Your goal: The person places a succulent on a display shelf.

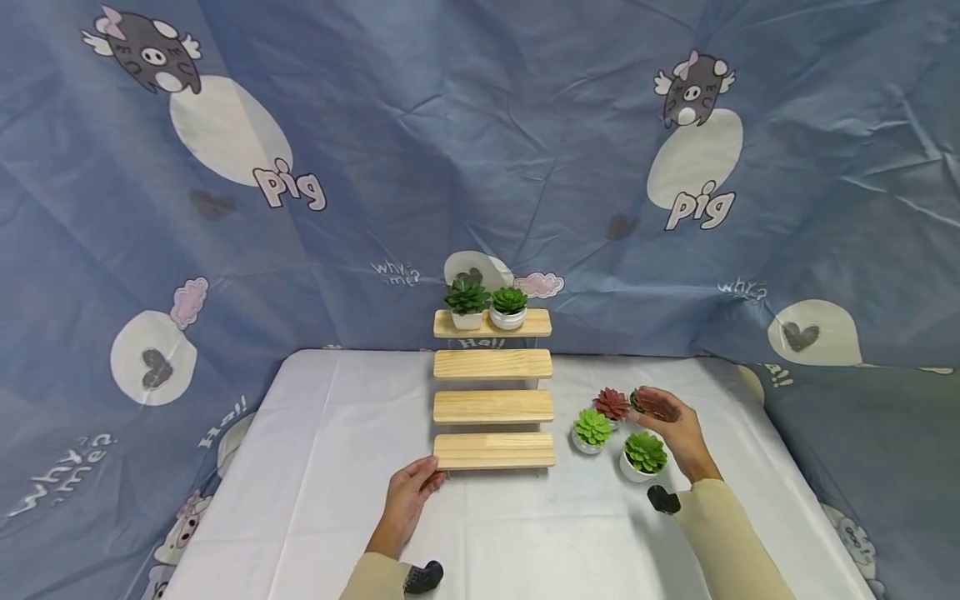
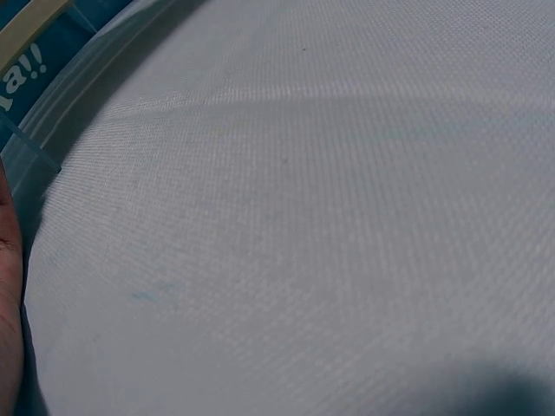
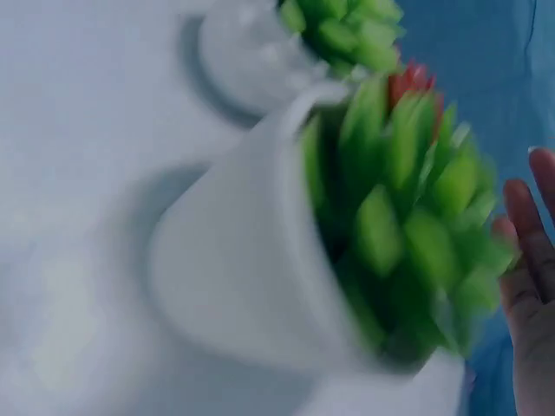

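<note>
My left hand (image 1: pixel 408 497) holds the left end of the lowest step of a wooden tiered plant stand (image 1: pixel 493 451). Only an edge of that hand shows in the left wrist view. On the right, my right hand (image 1: pixel 675 425) curves beside a dark-leaved potted succulent (image 1: pixel 636 401), partly hidden by the fingers. Its fingers (image 3: pixel 529 251) look loosely extended in the right wrist view. Just below that hand stands a green succulent in a white pot (image 1: pixel 643 456), large and blurred in the right wrist view. Close by are a red succulent (image 1: pixel 611 403) and a light green succulent (image 1: pixel 592 427).
Two potted plants, a dark green succulent (image 1: pixel 467 298) and a rounder green succulent (image 1: pixel 509 307), sit on the stand's top step. A white cloth (image 1: pixel 337 433) covers the table. Behind it hangs a blue patterned curtain (image 1: pixel 480 150).
</note>
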### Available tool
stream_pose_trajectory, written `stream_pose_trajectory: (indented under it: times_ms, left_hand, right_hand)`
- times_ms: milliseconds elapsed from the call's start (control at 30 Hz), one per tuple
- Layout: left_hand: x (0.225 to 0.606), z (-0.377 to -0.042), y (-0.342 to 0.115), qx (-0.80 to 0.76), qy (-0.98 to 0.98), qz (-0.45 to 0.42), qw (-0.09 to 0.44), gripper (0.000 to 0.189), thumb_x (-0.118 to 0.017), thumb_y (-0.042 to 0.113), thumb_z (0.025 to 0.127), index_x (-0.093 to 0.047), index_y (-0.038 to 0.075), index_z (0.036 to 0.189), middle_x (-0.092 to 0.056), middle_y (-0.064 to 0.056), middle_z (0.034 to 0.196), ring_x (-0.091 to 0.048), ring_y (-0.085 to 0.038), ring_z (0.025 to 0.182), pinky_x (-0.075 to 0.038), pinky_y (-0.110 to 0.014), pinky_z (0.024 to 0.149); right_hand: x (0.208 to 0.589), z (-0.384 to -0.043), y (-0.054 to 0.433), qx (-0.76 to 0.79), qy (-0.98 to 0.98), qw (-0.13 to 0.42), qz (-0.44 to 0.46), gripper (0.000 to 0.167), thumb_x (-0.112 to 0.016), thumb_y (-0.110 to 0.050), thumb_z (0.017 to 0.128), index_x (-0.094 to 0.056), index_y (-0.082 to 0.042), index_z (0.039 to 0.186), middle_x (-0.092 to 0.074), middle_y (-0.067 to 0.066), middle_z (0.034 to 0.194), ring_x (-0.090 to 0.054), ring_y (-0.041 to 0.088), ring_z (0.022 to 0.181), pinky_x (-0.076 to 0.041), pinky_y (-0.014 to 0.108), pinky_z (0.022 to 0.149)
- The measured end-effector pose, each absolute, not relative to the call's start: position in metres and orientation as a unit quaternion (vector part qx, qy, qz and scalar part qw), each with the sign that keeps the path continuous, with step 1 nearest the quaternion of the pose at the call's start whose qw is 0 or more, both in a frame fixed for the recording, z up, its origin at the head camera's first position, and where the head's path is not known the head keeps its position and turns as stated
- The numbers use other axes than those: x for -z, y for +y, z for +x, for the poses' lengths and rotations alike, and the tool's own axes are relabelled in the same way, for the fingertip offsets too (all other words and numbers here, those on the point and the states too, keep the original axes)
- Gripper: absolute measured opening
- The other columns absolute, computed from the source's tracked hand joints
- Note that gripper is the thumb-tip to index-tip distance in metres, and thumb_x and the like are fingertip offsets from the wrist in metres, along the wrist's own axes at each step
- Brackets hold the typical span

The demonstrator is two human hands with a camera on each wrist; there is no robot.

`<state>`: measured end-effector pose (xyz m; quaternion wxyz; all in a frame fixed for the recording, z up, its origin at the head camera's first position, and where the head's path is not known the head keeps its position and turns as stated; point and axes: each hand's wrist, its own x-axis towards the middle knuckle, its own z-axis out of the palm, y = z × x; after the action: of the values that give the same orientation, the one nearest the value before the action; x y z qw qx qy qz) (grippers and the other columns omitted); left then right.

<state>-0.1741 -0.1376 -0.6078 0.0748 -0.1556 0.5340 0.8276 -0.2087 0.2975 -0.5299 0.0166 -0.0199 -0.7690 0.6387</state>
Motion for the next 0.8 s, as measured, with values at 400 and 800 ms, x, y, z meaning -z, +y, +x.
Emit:
stream_pose_trajectory:
  times_ms: [400,800]
  left_hand:
    - [0.606,-0.175,-0.139,-0.825,0.539,-0.154,0.071,0.011,-0.062,0.007,0.094,-0.066,-0.003,0.098,-0.066,-0.003,0.081,-0.064,-0.01,0.076,-0.055,-0.02,0.072]
    - [0.607,-0.173,-0.137,-0.832,0.527,-0.158,0.071,0.006,-0.063,0.004,0.093,-0.067,0.001,0.093,-0.066,-0.002,0.08,-0.064,-0.011,0.075,-0.055,-0.02,0.071]
  right_hand:
    - [0.572,-0.174,0.308,-0.666,-0.746,-0.003,0.004,0.073,-0.069,-0.001,0.086,-0.028,0.002,0.146,-0.034,0.018,0.147,-0.037,0.015,0.128,-0.037,0.01,0.092]
    - [0.597,-0.161,0.303,-0.678,-0.729,-0.045,-0.077,0.088,-0.074,0.003,0.079,-0.022,-0.008,0.148,-0.038,-0.009,0.133,-0.041,-0.009,0.112,-0.037,0.007,0.09]
